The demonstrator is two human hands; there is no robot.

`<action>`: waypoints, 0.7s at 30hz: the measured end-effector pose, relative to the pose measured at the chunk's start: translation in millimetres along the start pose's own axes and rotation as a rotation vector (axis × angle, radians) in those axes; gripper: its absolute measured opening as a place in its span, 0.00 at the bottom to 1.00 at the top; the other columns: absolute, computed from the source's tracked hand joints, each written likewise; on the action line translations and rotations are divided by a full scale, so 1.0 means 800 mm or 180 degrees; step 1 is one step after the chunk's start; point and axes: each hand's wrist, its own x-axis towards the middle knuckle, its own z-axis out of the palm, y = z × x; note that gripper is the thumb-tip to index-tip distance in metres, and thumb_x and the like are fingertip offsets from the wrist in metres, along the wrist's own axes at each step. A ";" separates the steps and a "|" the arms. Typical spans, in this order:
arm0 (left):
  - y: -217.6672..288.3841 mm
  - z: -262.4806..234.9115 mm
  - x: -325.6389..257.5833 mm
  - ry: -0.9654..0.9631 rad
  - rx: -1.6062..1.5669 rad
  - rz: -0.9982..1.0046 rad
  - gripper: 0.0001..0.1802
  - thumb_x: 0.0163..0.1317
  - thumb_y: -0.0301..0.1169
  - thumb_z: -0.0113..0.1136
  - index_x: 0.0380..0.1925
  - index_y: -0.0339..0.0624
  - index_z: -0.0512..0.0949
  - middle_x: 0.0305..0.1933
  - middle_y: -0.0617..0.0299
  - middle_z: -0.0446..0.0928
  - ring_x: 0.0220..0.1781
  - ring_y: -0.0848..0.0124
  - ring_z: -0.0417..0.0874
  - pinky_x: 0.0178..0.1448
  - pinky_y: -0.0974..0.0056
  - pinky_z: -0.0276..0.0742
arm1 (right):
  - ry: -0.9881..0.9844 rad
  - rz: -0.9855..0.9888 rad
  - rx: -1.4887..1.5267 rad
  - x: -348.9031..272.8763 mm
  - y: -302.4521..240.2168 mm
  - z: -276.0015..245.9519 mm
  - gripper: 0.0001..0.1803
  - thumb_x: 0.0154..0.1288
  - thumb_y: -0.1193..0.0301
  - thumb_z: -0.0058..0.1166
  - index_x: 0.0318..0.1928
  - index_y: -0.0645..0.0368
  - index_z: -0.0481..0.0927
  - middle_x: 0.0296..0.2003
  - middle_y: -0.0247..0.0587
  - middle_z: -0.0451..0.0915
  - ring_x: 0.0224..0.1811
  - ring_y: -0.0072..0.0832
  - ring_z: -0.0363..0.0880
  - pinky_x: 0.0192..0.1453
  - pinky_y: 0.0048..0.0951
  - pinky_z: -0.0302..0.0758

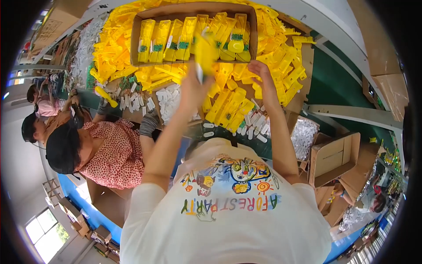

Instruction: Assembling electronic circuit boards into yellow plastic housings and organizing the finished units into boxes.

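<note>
My left hand [196,90] is closed around a yellow plastic shell [205,55], raised over the near edge of a shallow cardboard box [133,42]. Motion blurs the shell, and a small white piece shows beside the fingers. Inside the box stand yellow shells [158,39] in a row, several with green circuit boards and thin dark wires. By the near right corner of the box is my right hand [265,81], fingers apart; whether it touches the cardboard I cannot tell. Between my arms lies a group of yellow shells [228,110], some with wires.
Loose yellow shells [112,50] are heaped around the box. Small white parts [169,102] and more white pieces [252,125] lie nearer me. A co-worker in a spotted top [112,149] sits close at my left. An open carton [336,158] stands at right.
</note>
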 end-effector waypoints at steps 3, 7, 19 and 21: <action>-0.040 -0.030 0.123 0.0762 0.1404 0.0928 0.24 0.49 0.35 0.65 0.44 0.35 0.69 0.35 0.46 0.74 0.39 0.52 0.75 0.45 0.53 0.69 | 0.0304 0.0064 -0.1439 0.014 0.053 -0.054 0.14 0.68 0.63 0.43 0.43 0.59 0.77 0.36 0.35 0.80 0.41 0.21 0.77 0.46 0.26 0.71; -0.021 -0.004 0.101 0.1483 0.1913 0.1449 0.25 0.50 0.31 0.61 0.48 0.37 0.68 0.46 0.43 0.68 0.51 0.49 0.65 0.56 0.52 0.58 | 0.0346 0.0076 -0.3058 0.022 0.124 -0.114 0.09 0.57 0.70 0.56 0.39 0.59 0.78 0.39 0.39 0.78 0.44 0.30 0.77 0.50 0.32 0.71; -0.088 0.055 -0.158 -0.1306 -0.1378 -0.1384 0.13 0.57 0.26 0.55 0.43 0.38 0.75 0.47 0.56 0.76 0.45 0.63 0.78 0.43 0.66 0.74 | 0.0092 -0.1377 -0.4275 -0.011 0.076 -0.118 0.11 0.56 0.75 0.52 0.41 0.57 0.75 0.41 0.44 0.76 0.44 0.45 0.75 0.46 0.37 0.72; -0.060 0.049 -0.148 -0.1322 -0.2233 -0.2182 0.13 0.59 0.27 0.54 0.44 0.37 0.75 0.48 0.55 0.76 0.45 0.64 0.79 0.44 0.66 0.74 | 0.0667 -0.1456 -0.4073 -0.052 0.035 -0.091 0.11 0.56 0.75 0.52 0.41 0.57 0.75 0.40 0.45 0.77 0.41 0.45 0.76 0.43 0.35 0.73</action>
